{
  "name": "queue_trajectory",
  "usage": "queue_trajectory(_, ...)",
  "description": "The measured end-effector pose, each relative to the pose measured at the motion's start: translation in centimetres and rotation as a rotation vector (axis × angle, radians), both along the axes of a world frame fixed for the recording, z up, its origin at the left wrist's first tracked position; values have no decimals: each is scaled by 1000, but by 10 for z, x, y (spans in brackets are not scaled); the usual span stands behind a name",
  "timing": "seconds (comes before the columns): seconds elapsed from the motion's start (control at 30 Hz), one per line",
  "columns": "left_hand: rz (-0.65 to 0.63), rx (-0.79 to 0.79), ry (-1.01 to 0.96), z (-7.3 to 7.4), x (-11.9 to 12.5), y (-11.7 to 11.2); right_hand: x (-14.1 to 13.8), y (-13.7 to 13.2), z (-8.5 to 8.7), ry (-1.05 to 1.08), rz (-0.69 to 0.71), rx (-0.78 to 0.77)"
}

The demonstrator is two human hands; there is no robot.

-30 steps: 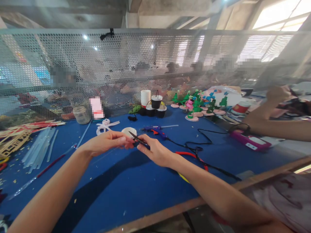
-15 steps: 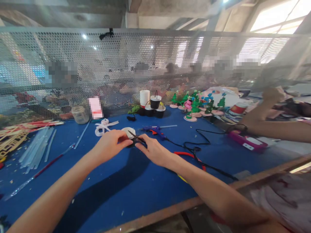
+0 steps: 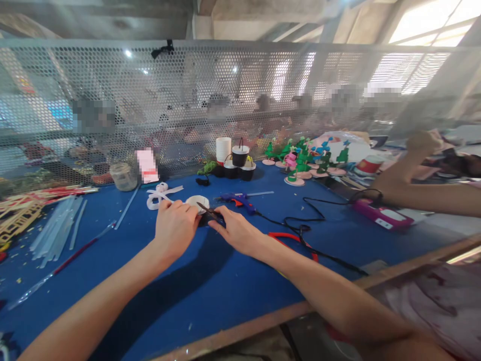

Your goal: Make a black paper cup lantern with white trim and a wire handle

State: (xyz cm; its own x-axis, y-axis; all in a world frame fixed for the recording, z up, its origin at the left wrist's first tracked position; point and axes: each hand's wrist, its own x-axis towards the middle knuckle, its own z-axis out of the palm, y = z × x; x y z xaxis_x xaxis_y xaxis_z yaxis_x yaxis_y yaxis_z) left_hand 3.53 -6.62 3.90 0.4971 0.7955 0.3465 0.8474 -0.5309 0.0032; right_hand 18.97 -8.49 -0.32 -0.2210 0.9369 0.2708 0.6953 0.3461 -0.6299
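A small cup (image 3: 196, 202) with a white rim and dark lower part stands on the blue table in front of me. My left hand (image 3: 176, 226) is closed at its near left side, gripping it; the fingertips are partly hidden. In my right hand (image 3: 235, 229) is a pair of dark, pointed scissors (image 3: 208, 208), the blades reaching over the cup's right rim. Whether the blades are apart I cannot make out. Just beyond the right hand lies a blue glue gun (image 3: 240, 200) with a clear glue stick in its back.
Behind stand black buckets (image 3: 239, 159), stacked white cups (image 3: 223, 149) and green felt trees (image 3: 302, 163). Glue sticks (image 3: 60, 228) and a jar (image 3: 123, 176) lie left. Red-handled pliers (image 3: 285, 235) and a cord sit near my right forearm. Another person's arm (image 3: 424, 193) rests at right.
My left hand has come down and turned from above the cup's rim to its near left side, closing on it. My right hand with the scissors has barely moved.
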Motion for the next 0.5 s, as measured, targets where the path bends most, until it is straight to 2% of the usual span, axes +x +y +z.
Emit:
queue_trajectory(0.03,13,22,34,1,0,-1,0,0,0,0,-2,0)
queue_trajectory(0.07,-3,-27,34,4,-2,0,0,0,0,17,15,3)
queue_trajectory(0.13,-116,-278,-74,10,-10,6,2,0,1,88,79,13)
queue_trajectory(0.23,-336,-705,-356,19,-27,18,5,-1,4,192,179,17)
queue_trajectory(0.33,-442,-947,-477,18,-33,26,7,-4,8,214,247,5)
queue_trajectory(0.4,-454,-983,-494,14,-30,26,7,-4,8,200,273,10)
queue_trajectory(0.43,-429,-950,-477,11,-27,24,7,-4,8,186,269,15)
queue_trajectory(0.5,-304,-736,-365,7,-19,19,5,-3,6,128,202,26)
